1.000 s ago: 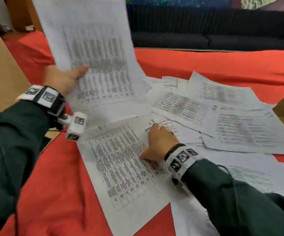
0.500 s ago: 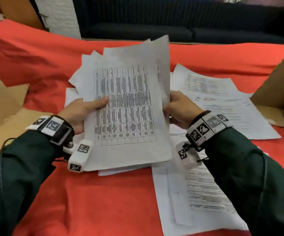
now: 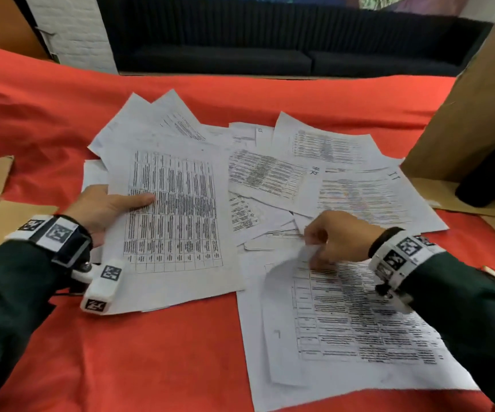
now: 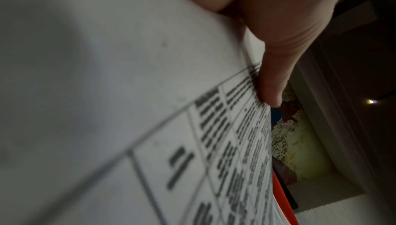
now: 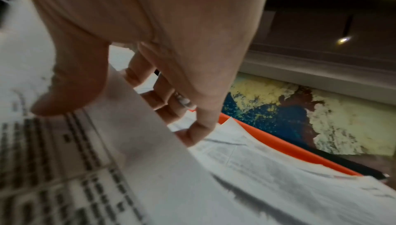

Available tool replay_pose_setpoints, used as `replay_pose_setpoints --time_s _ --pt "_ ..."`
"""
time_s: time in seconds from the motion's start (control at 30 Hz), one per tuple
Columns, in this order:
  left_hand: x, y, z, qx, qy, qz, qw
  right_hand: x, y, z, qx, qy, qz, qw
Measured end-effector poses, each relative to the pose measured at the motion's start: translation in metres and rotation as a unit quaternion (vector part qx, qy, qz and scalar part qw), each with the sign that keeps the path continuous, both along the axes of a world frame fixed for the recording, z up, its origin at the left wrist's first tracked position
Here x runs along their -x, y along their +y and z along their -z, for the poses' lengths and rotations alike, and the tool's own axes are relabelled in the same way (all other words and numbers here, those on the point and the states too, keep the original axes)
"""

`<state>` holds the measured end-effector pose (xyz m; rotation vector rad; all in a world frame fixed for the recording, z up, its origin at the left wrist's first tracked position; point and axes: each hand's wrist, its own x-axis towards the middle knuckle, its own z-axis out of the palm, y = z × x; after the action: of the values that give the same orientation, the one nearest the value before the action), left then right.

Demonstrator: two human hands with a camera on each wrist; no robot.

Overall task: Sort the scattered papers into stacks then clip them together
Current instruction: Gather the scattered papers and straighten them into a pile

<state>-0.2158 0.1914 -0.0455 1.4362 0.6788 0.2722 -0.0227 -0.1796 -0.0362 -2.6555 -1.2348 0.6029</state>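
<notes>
Head view showed the gathered stack [image 3: 175,221] lowered to the red tabletop [image 3: 151,352] under the left hand's [image 3: 106,208] thumb grip — the right hand [image 3: 335,239], freed, pinched the next loose sheet [image 3: 344,316] just beside the stack.

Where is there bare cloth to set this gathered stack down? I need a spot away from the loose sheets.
Bare red cloth lies at the near edge, below the stack in the left hand and left of the sheet the right hand pinches. More lies far left. The middle and right are crowded with overlapping loose papers.
</notes>
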Motion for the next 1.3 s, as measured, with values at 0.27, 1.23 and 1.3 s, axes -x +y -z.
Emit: replay_pose_setpoints --time_s 0.27,1.23,1.3 --pt "0.000 0.008 -0.008 -0.068 -0.004 -0.038 0.997 0.022 0.021 -0.016 0.098 0.014 -0.068 0.993" --pt "0.013 -0.001 -0.002 -0.018 -0.084 0.044 0.995 0.025 0.031 -0.043 -0.123 0.114 -0.022 0.986" --pt "0.006 -0.020 -0.002 -0.026 -0.087 0.047 0.995 0.014 0.037 -0.051 -0.297 0.185 0.097 0.932"
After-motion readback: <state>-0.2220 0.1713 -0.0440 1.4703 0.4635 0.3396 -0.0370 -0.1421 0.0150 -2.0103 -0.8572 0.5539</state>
